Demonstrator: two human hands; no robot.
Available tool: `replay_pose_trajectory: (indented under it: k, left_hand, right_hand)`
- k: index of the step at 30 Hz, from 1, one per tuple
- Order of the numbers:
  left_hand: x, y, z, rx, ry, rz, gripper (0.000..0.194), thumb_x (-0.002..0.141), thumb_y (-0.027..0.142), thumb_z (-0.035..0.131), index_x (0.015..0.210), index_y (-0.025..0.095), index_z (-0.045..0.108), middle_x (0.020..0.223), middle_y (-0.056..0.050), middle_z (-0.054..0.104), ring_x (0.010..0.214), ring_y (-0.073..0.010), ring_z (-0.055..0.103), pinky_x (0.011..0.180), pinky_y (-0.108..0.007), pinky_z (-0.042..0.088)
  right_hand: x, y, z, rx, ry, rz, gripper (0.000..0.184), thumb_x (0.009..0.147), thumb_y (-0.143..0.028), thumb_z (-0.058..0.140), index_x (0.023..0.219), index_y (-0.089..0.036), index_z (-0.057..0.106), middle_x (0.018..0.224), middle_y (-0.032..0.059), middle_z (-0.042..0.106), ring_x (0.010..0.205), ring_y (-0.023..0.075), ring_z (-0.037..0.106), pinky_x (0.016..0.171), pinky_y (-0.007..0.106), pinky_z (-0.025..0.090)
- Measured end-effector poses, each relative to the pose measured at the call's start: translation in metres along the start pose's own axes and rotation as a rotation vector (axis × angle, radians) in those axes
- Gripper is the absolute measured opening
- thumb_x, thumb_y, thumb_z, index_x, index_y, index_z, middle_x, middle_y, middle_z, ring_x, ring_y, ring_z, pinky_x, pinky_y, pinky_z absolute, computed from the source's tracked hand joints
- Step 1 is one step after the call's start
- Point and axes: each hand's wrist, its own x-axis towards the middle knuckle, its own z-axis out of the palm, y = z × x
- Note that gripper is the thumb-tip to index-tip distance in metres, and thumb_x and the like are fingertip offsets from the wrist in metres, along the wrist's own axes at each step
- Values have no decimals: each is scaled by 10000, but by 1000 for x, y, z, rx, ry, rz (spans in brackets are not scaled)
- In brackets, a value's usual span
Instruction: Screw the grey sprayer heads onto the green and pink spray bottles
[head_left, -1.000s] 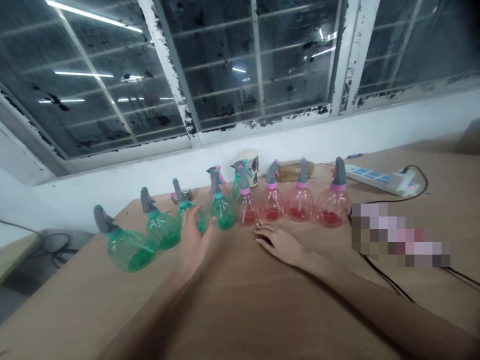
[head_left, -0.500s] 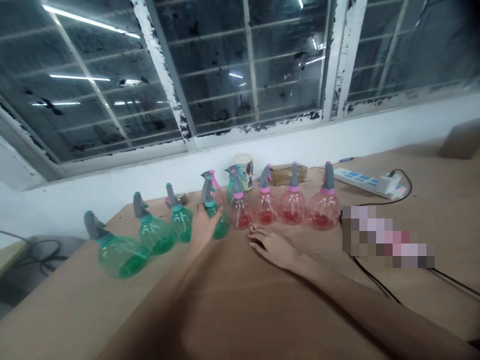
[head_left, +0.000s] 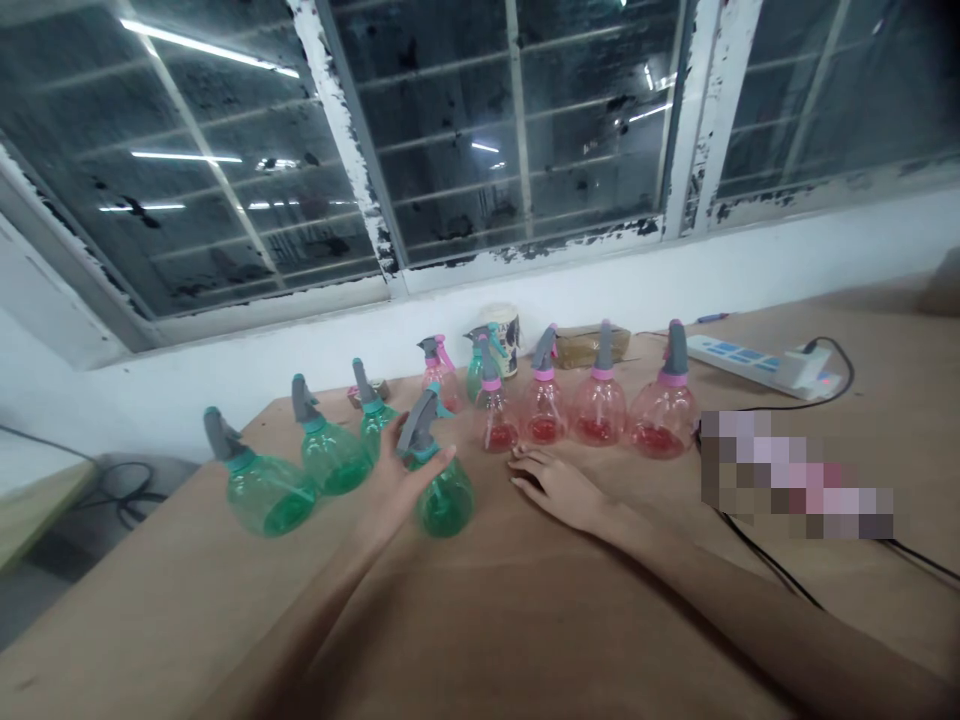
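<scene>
My left hand is wrapped round a green spray bottle with a grey and teal trigger head, close under its collar. The bottle stands forward of the others, and green liquid shows inside. To its left are several more green spray bottles in a slanting row. My right hand lies on the table with fingers loosely stretched and holds nothing. Just beyond its fingertips stands a row of clear pink spray bottles with red liquid in the bottom.
Behind the row are another pink bottle, a teal one, a printed cup and a brown taped packet. A white power strip with a plug and cable lies right, near a blurred-out item. Windows rise behind.
My left hand has drawn the green spray bottle out of the row towards me, uncovering the pink bottle behind it. My right hand stays resting on the table. The view has shifted slightly.
</scene>
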Motion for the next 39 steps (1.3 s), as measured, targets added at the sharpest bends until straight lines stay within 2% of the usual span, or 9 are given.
replay_pose_trajectory:
  k: [5, 9, 12, 14, 17, 22, 25, 33, 39]
  left_hand:
    - [8, 23, 7, -70, -41, 6, 655, 667, 393, 667, 1246, 283, 382, 1256, -57, 489, 1038, -220, 546, 859, -325, 461]
    - [9, 29, 12, -153, -66, -34, 602, 663, 332, 654, 1221, 240, 448, 1079, -44, 604, 895, -209, 604, 761, -312, 494]
    - [12, 31, 14, -106, -71, -38, 408, 652, 238, 609, 1058, 202, 589, 906, -36, 659, 828, -212, 617, 737, -314, 500]
    - [14, 33, 14, -65, -98, 12, 315, 640, 183, 570, 946, 212, 640, 912, -30, 667, 850, -214, 613, 771, -316, 489]
    - [16, 33, 14, -38, -127, 68, 296, 634, 150, 537, 892, 232, 656, 922, -10, 672, 867, -207, 607, 798, -310, 473]
    - [17, 28, 16, -15, -112, -10, 230, 646, 189, 534, 831, 223, 667, 683, 6, 655, 727, -205, 609, 719, -321, 476]
    - [20, 28, 22, -75, -167, 28, 227, 644, 162, 524, 810, 222, 666, 634, 11, 645, 809, -210, 615, 766, -316, 465]
    - [24, 23, 42, -232, -293, 115, 227, 707, 131, 506, 841, 231, 659, 893, 4, 687, 861, -165, 623, 835, -297, 450]
    - [24, 21, 43, -250, -289, 142, 169, 731, 176, 547, 863, 213, 647, 893, -17, 680, 862, -175, 619, 855, -309, 438]
  right_hand:
    - [1, 1, 0, 14, -5, 6, 312, 880, -263, 419, 1119, -151, 584, 1177, 100, 588, 1201, 201, 444, 1025, 379, 348]
    - [1, 0, 1, 5, -11, 19, 320, 882, -267, 413, 1121, -144, 586, 1177, 97, 589, 1189, 200, 454, 1028, 362, 342]
    - [0, 0, 1, -10, -2, 22, 325, 884, -277, 413, 1126, -143, 583, 1179, 95, 587, 1188, 201, 453, 1034, 361, 335]
    - [0, 0, 1, -14, 3, 22, 326, 887, -282, 408, 1131, -152, 581, 1178, 87, 588, 1184, 198, 457, 1034, 362, 335]
    - [0, 0, 0, -14, -1, 19, 327, 888, -285, 406, 1130, -151, 581, 1173, 88, 591, 1178, 196, 464, 1032, 358, 340]
    - [0, -1, -2, -19, -1, 14, 321, 894, -282, 397, 1123, -158, 583, 1163, 79, 597, 1165, 195, 475, 1023, 361, 352]
    - [0, -2, -1, -24, 4, 12, 319, 893, -280, 402, 1125, -153, 581, 1167, 82, 594, 1170, 193, 468, 1027, 355, 350]
    - [1, 1, 2, -16, 15, 7, 308, 889, -265, 409, 1128, -163, 575, 1160, 79, 598, 1161, 191, 477, 1016, 361, 365]
    - [0, -1, 0, -9, 9, 7, 301, 884, -250, 421, 1132, -171, 573, 1152, 70, 603, 1148, 189, 484, 1017, 363, 364]
